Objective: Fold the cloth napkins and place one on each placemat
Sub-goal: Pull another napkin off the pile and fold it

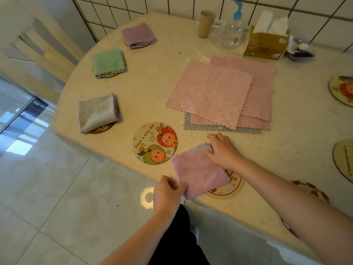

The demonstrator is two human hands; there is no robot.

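A folded purple napkin (pixel 198 172) lies at the table's near edge, partly over a round placemat (pixel 232 185). My left hand (pixel 167 192) pinches its near left corner. My right hand (pixel 223 150) presses flat on its far right corner. Just left of it sits a bare round placemat (pixel 155 143) with cartoon fruit and "Have a nice day". Three folded napkins, grey (pixel 97 112), green (pixel 108 63) and purple (pixel 138 35), each rest on a placemat along the left rim. A stack of unfolded pink napkins (pixel 219 92) lies in the middle.
Further round placemats (pixel 342 90) (pixel 343 159) (pixel 313 190) sit at the right rim. At the back stand a tissue box (pixel 266 43), a clear pump bottle (pixel 233 29) and a cardboard tube (pixel 205 22). A wooden chair (pixel 44 46) stands beyond the left rim.
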